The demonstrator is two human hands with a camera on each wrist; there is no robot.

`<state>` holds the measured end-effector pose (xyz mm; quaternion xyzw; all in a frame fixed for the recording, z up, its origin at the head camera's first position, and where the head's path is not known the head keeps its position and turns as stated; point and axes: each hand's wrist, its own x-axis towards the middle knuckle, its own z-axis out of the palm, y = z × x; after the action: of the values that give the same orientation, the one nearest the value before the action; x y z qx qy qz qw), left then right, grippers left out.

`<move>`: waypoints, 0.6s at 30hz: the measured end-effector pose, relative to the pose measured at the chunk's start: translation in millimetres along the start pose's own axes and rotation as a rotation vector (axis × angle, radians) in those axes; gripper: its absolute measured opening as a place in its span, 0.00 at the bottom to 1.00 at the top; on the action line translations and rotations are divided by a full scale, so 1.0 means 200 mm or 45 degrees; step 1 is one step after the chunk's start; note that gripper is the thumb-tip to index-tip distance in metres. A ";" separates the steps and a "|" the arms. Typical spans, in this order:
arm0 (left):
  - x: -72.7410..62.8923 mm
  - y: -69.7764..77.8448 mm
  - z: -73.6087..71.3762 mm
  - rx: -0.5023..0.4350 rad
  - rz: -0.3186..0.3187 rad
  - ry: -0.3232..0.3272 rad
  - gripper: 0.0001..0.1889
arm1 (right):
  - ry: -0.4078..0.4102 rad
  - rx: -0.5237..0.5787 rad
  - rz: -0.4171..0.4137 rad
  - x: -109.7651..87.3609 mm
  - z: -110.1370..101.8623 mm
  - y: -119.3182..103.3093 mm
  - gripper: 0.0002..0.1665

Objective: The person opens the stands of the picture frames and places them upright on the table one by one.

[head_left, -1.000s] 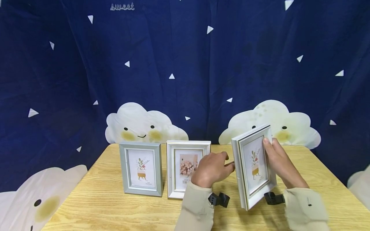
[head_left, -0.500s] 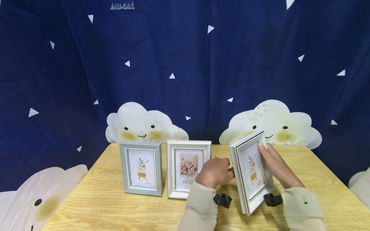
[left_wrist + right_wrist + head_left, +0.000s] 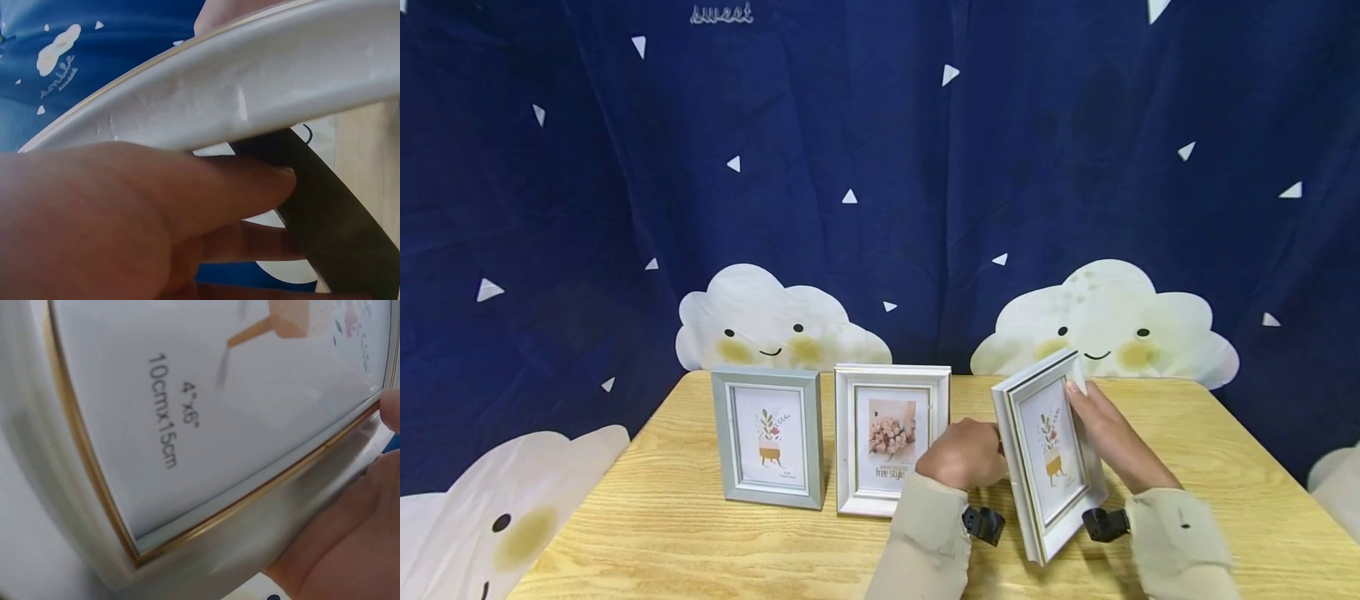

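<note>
A white picture frame (image 3: 1049, 450) with a thin gold inner line and a potted-plant print stands tilted in the head view, turned partly left. My right hand (image 3: 1116, 437) grips its right side, thumb on the front border. Behind its left edge, my left hand (image 3: 964, 454) pinches the frame's dark stand leg (image 3: 340, 219) between thumb and fingers, as the left wrist view shows. There the leg sticks out at an angle from the back. The right wrist view shows the print's size text (image 3: 169, 412) close up, with my right palm along the border.
A grey-blue picture frame (image 3: 720, 442) and a white frame with a flower picture (image 3: 844, 442) stand upright side by side on the wooden table (image 3: 647, 533), left of my hands. A dark blue curtain (image 3: 895, 125) with clouds hangs behind.
The held frame has come slightly lower and left. My left hand has moved right and in behind its edge, from loosely spread fingers to a pinch on the stand leg.
</note>
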<state>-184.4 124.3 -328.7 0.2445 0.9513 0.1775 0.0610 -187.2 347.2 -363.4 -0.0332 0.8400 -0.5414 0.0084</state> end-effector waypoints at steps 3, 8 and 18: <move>0.00 0.00 0.00 -0.015 -0.021 -0.015 0.05 | 0.005 -0.004 0.000 0.01 0.00 0.01 0.46; 0.01 -0.01 0.01 0.009 0.002 -0.038 0.05 | 0.007 -0.013 0.023 0.01 0.00 0.02 0.47; 0.00 -0.01 0.02 -0.048 -0.036 -0.093 0.08 | -0.009 -0.009 0.048 0.02 0.03 0.03 0.48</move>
<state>-185.0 124.2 -333.0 0.2363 0.9482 0.1856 0.1027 -190.9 345.1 -371.4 -0.0193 0.8424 -0.5381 0.0213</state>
